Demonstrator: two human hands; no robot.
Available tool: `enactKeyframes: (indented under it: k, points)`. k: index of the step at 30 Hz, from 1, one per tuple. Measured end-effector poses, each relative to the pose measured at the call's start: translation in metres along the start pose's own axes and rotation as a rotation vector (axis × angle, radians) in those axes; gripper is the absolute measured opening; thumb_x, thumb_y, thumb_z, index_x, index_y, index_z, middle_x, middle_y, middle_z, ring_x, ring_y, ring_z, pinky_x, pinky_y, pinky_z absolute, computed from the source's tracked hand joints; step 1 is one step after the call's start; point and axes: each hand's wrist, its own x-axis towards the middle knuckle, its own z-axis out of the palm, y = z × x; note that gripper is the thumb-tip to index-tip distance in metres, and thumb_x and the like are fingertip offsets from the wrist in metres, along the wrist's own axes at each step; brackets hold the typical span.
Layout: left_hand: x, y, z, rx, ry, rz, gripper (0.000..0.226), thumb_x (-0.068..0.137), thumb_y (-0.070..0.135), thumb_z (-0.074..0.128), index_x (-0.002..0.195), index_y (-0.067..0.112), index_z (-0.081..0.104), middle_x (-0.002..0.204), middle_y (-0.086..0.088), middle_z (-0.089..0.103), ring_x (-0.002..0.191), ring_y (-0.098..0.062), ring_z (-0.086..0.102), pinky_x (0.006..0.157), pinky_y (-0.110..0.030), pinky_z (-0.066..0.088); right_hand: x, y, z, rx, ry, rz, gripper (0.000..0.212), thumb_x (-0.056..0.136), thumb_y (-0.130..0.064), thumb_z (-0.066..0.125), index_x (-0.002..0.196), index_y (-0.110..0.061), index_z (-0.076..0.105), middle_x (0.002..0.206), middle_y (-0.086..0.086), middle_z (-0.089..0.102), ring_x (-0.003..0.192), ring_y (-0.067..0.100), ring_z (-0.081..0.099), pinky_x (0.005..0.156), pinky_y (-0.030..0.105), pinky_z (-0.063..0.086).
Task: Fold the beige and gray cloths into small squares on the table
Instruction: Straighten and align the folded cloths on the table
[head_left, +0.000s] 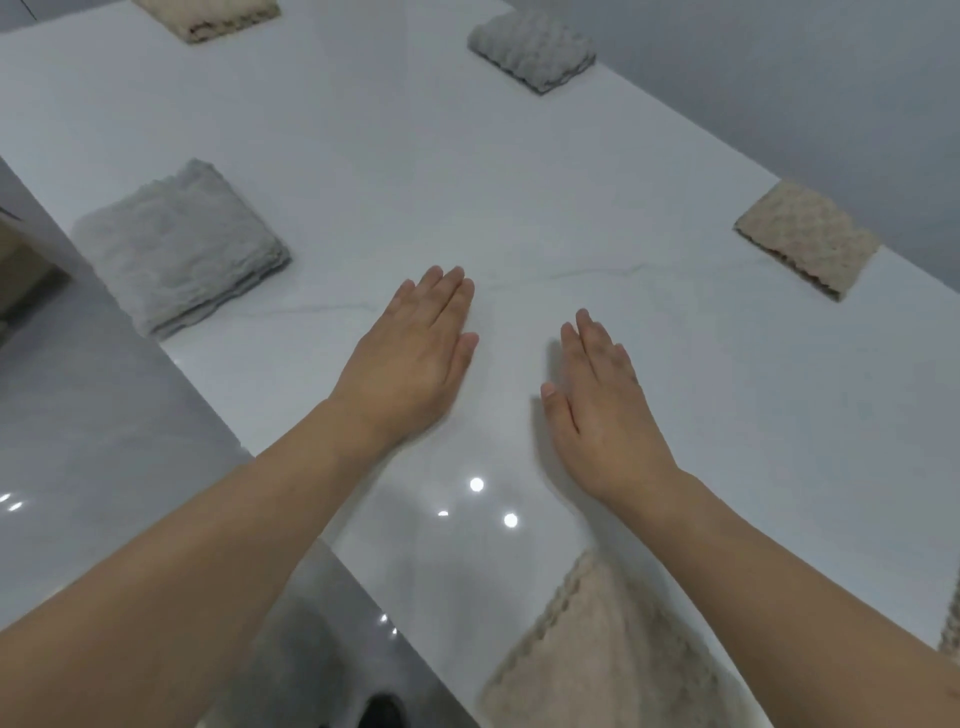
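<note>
My left hand (415, 353) and my right hand (597, 405) stretch out flat over the middle of the white table (363, 171), fingers straight, holding nothing. A folded gray cloth (182, 247) lies at the left edge. Another folded gray cloth (532, 49) sits at the far right edge. A folded beige cloth (808, 239) rests at the right edge, and one more beige square (208, 15) is cut off at the top. A larger beige cloth (602, 654) lies near me, partly under my right forearm.
The table runs diagonally, with glossy gray floor (93, 415) to its left and a gray wall or floor (779, 78) beyond its right edge. A sliver of another beige cloth (953, 623) shows at the right border. A dark shoe (382, 712) is below.
</note>
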Motion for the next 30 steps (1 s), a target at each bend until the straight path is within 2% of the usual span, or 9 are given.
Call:
enactKeyframes:
  k: [4,10,14,22,30]
  points:
    - [-0.004,-0.025,-0.014,-0.002,0.001,0.026,0.062,0.102,0.037,0.018,0.151,0.002,0.031,0.159,-0.014,0.03,0.149,-0.029,0.021,0.123,-0.04,0.012,0.019,-0.034,0.011,0.011,-0.003,-0.014,0.065,0.096,-0.035,0.019,0.153,-0.005,0.013,0.163,0.011,0.002,0.15,0.019,-0.001,0.12,0.03,-0.006]
    - [-0.006,-0.055,-0.029,-0.041,0.085,-0.043,0.059,0.104,0.036,0.023,0.15,0.0,0.034,0.158,-0.014,0.032,0.149,-0.029,0.023,0.123,-0.042,0.014,0.047,-0.06,0.025,0.064,-0.046,-0.101,0.063,0.098,-0.035,0.019,0.153,-0.006,0.014,0.163,0.009,0.003,0.15,0.018,0.001,0.121,0.031,-0.004]
    - [-0.005,-0.074,-0.041,-0.01,0.141,-0.137,0.057,0.104,0.034,0.028,0.149,0.001,0.035,0.157,-0.015,0.033,0.148,-0.03,0.025,0.122,-0.045,0.016,0.078,-0.068,0.023,0.027,-0.056,-0.154,0.068,0.095,-0.041,0.01,0.153,-0.006,0.014,0.162,0.011,0.005,0.15,0.02,0.001,0.119,0.029,-0.006]
    - [-0.007,-0.128,-0.047,-0.083,0.187,-0.362,0.057,0.104,0.033,0.026,0.153,0.003,0.026,0.162,-0.012,0.022,0.151,-0.026,0.014,0.124,-0.042,0.008,0.151,-0.116,0.042,0.038,-0.134,-0.296,0.063,0.098,-0.035,0.02,0.153,-0.005,0.012,0.162,0.012,0.004,0.15,0.022,0.001,0.121,0.032,-0.003]
    - [-0.01,-0.151,-0.074,-0.158,0.235,-0.491,0.059,0.104,0.035,0.022,0.156,0.008,0.02,0.164,-0.006,0.016,0.152,-0.018,0.008,0.124,-0.035,0.003,0.197,-0.165,0.046,0.232,-0.156,-0.34,0.06,0.1,-0.036,0.021,0.154,-0.009,0.016,0.163,0.005,0.006,0.149,0.012,0.0,0.121,0.028,0.0]
